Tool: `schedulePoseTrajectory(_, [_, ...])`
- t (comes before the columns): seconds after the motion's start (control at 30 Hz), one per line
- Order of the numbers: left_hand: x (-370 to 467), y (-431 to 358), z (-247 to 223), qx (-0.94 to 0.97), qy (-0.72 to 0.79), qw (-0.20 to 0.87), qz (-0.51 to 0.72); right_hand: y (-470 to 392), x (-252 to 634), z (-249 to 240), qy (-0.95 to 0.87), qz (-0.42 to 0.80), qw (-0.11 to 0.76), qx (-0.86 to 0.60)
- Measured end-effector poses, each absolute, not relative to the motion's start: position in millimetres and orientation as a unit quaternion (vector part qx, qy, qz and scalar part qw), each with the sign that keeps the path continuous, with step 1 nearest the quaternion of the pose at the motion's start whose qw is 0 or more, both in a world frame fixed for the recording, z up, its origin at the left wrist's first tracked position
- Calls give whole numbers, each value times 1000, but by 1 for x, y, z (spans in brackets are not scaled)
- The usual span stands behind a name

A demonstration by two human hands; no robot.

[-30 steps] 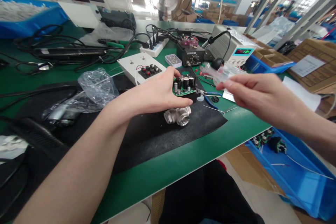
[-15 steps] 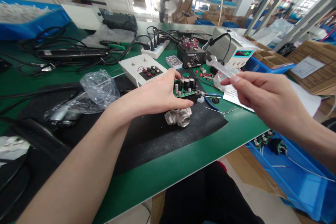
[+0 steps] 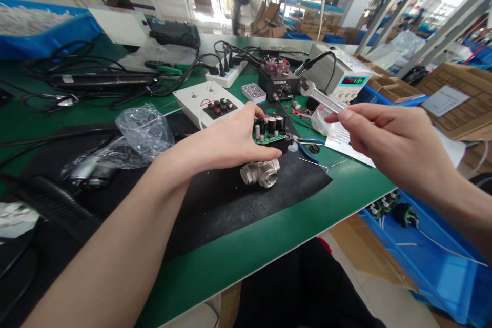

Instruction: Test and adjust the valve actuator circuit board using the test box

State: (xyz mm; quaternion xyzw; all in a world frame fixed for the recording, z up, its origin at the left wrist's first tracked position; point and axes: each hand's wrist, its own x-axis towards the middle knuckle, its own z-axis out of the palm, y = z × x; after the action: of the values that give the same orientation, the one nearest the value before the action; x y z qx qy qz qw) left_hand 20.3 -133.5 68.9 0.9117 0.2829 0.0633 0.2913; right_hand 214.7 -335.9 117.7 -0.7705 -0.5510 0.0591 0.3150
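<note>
My left hand (image 3: pixel 246 136) grips a black-based unit topped by a green circuit board (image 3: pixel 271 129) with several capacitors. Thumb and fingers wrap around its sides. Directly beneath sits a metal valve body (image 3: pixel 261 173) with a threaded opening, resting on the black mat (image 3: pixel 238 215). In the air to the right, my right hand (image 3: pixel 388 138) is closed round a silver open-end wrench (image 3: pixel 321 96), its jaw pointing away to the left. The wrench and the board unit are apart.
Blue-handled pliers (image 3: pixel 307 151) lie right of the board unit. Behind are a white switch box (image 3: pixel 196 100), a tray of screws (image 3: pixel 253 92), a soldering station (image 3: pixel 279 83) and a power supply (image 3: pixel 342 74). Plastic-wrapped parts (image 3: pixel 142 133) lie left. A blue bin (image 3: pixel 434 261) stands below the table edge.
Almost nothing differs. The wrench looks sharper now, and both hands keep their hold in nearly the same places.
</note>
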Motion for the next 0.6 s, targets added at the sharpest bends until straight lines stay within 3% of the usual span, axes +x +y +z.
schedulePoseTrajectory(0.17, [20, -133, 68, 913, 278, 292, 70, -338, 215, 117, -583, 155, 240, -761])
schedulePoseTrajectory(0.4, [20, -134, 68, 914, 275, 290, 70, -335, 215, 126, -538, 12, 328, -776])
schedulePoseTrajectory(0.6, [19, -134, 67, 919, 253, 290, 82, -333, 218, 125, -626, 49, 245, -739])
